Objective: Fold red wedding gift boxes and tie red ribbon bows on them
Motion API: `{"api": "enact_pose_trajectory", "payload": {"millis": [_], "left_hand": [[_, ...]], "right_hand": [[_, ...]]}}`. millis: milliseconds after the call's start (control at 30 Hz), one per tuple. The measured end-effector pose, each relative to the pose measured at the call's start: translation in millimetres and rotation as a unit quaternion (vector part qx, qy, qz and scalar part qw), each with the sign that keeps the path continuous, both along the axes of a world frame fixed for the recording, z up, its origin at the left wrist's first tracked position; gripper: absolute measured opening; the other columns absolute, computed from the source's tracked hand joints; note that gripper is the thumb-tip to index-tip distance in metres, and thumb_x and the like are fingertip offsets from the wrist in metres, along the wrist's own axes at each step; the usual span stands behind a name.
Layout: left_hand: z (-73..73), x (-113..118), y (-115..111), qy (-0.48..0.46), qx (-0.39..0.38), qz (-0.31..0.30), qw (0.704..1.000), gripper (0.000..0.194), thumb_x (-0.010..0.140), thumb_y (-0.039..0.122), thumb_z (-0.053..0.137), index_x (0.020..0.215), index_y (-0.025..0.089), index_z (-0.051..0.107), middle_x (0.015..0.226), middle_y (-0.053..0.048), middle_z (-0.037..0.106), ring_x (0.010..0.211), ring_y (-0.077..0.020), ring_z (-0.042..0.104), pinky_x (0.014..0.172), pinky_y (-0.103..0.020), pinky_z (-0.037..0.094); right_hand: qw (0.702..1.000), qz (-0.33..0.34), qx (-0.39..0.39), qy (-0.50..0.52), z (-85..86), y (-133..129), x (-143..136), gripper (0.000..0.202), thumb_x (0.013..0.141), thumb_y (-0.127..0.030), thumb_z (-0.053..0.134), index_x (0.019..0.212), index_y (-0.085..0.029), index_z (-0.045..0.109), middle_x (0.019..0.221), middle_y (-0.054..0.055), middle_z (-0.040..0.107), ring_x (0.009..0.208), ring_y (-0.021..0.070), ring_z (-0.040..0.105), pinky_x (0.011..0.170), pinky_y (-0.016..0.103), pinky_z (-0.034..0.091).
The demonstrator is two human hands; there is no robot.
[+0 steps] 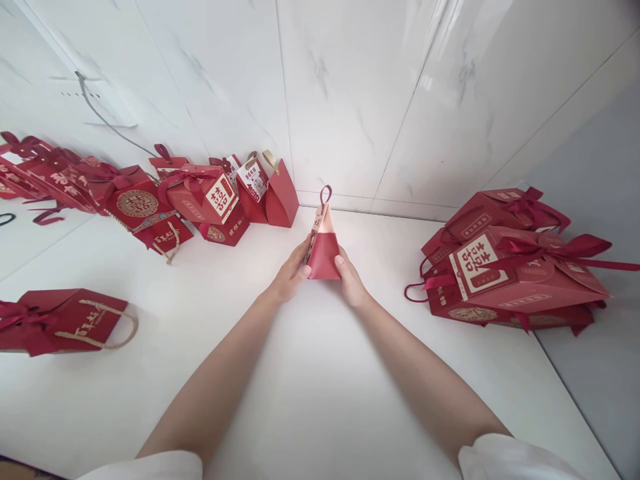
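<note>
Box [324, 257], small, red, loop-topped, held upright between our left hand [294, 272] and right hand [352, 279] above white table [310, 387].

The small bag [324, 257] is red, the table [300, 387] white, the wall [350, 100] grey-veined white.

In front of me stretches a smooth white worktop [300, 380]. A crowded row of red gift boxes [187, 207] runs along it from the left edge to the upper centre. One red box with a rope handle [95, 320] sits apart at middle left; a ribboned red cluster [530, 273] fills the right. I can't tell whether the small box I hold [324, 259] touches it.
</note>
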State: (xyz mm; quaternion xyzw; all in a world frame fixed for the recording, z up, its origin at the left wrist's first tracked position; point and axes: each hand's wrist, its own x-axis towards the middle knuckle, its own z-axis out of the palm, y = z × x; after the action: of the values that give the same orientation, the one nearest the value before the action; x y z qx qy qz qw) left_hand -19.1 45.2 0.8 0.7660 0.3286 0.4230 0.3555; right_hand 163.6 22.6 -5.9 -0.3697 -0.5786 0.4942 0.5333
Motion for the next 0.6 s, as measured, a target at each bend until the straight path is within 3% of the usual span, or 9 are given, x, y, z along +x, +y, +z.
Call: {"api": "enact_pose_trajectory", "payload": {"millis": [100, 267, 400, 533, 600], "left_hand": [[0.9, 1, 0, 0.0, -0.005, -0.032, 0.999, 0.068, 0.094, 0.058, 0.04, 0.153, 0.026, 0.029, 0.161, -0.005, 0.022, 0.147, -0.0324, 0.023, 0.12, -0.049, 0.021], [0.2, 3, -3, -0.017, -0.029, -0.012, 0.999, 0.066, 0.094, 0.057, 0.036, 0.152, 0.027, 0.031, 0.16, -0.004, 0.024, 0.147, -0.0338, 0.022, 0.12, -0.051, 0.023], [-2.4, 4, -3, -0.044, -0.053, -0.007, 0.998, 0.065, 0.094, 0.057, 0.037, 0.15, 0.024, 0.036, 0.157, -0.006, 0.033, 0.145, -0.0338, 0.028, 0.119, -0.051, 0.027], [-7.4, 3, 4, -0.121, -0.157, 0.083, 0.977, 0.063, 0.095, 0.059, 0.037, 0.143, 0.02, 0.044, 0.144, -0.01, 0.051, 0.134, -0.032, 0.046, 0.112, -0.051, 0.038], [-7.3, 2, 7, -0.143, -0.175, 0.15, 0.963, 0.064, 0.093, 0.061, 0.042, 0.145, 0.023, 0.04, 0.146, -0.008, 0.049, 0.135, -0.0302, 0.046, 0.113, -0.049, 0.038]], "right_hand": [[1.0, -0.011, -0.007, 0.016, 0.3, 0, 0, 0.051, 0.098, -0.054, 0.039, 0.143, -0.031, 0.045, 0.153, 0.0, 0.041, 0.142, 0.0232, 0.035, 0.118, 0.046, 0.03], [1.0, 0.002, -0.005, 0.003, 0.1, 0, 0, 0.053, 0.098, -0.055, 0.039, 0.144, -0.031, 0.043, 0.155, 0.0, 0.037, 0.142, 0.0231, 0.033, 0.117, 0.046, 0.031], [0.999, -0.005, 0.025, -0.024, -1.5, 0, 1, 0.052, 0.098, -0.053, 0.039, 0.145, -0.03, 0.041, 0.153, 0.003, 0.04, 0.136, 0.0238, 0.042, 0.113, 0.046, 0.037], [0.983, -0.105, 0.124, -0.087, -1.5, -2, 1, 0.054, 0.094, -0.046, 0.052, 0.144, -0.03, 0.041, 0.15, 0.007, 0.04, 0.137, 0.0259, 0.039, 0.111, 0.047, 0.039], [0.969, -0.163, 0.15, -0.108, -1.3, -3, -1, 0.063, 0.088, -0.041, 0.063, 0.145, -0.031, 0.038, 0.153, 0.008, 0.034, 0.139, 0.0274, 0.036, 0.111, 0.047, 0.04]]}}
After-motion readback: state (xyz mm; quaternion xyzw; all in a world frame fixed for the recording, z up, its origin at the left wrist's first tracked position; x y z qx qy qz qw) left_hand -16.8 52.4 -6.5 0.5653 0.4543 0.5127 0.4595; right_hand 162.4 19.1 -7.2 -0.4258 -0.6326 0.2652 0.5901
